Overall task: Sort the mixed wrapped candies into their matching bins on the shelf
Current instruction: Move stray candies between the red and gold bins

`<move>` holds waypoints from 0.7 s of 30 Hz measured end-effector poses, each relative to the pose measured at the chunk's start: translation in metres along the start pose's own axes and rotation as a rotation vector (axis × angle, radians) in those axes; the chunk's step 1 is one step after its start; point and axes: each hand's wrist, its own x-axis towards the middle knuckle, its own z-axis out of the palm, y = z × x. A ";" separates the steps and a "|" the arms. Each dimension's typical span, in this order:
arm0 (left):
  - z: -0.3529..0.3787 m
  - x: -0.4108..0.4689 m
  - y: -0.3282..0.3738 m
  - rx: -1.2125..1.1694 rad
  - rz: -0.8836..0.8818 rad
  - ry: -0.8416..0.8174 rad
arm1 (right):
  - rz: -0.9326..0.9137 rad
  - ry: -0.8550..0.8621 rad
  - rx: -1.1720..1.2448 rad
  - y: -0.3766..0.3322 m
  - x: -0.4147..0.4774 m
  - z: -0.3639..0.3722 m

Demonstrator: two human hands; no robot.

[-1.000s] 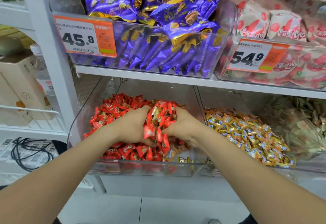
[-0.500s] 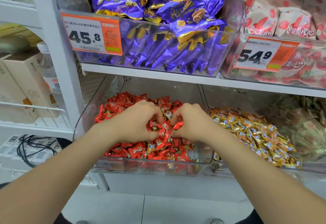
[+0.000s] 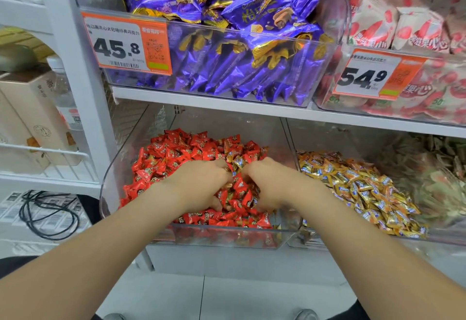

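A clear bin (image 3: 227, 237) on the lower shelf holds a heap of red wrapped candies (image 3: 176, 153). A few gold wrapped candies (image 3: 238, 162) lie mixed in near the top of the heap. My left hand (image 3: 201, 183) and my right hand (image 3: 272, 183) are both dug into the middle of the heap, close together. Their fingers curl down among the red candies, with the fingertips hidden in the pile. The neighbouring bin to the right holds gold and blue wrapped candies (image 3: 365, 193).
A third bin of pale green candies (image 3: 433, 168) stands at the far right. The upper shelf carries purple packs (image 3: 227, 67) and white-and-red packs (image 3: 416, 29) behind price tags. A white shelf post (image 3: 83, 92), boxes (image 3: 30, 118) and black cables (image 3: 48, 211) are at the left.
My hands held a raised bunch of red candies a second ago. They have since dropped lower and pushed into the heap, knuckles up.
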 end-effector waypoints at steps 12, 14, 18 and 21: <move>-0.011 -0.014 -0.024 -0.322 -0.097 0.096 | -0.087 0.010 0.414 0.006 0.007 0.002; -0.012 -0.015 -0.028 -0.371 -0.107 0.126 | -0.081 -0.012 0.573 0.005 0.003 -0.002; -0.014 -0.019 -0.035 -0.580 -0.103 0.162 | -0.049 0.000 0.896 0.006 0.002 -0.009; -0.017 -0.019 -0.030 -0.762 -0.145 0.255 | -0.015 0.009 0.993 0.006 0.003 -0.011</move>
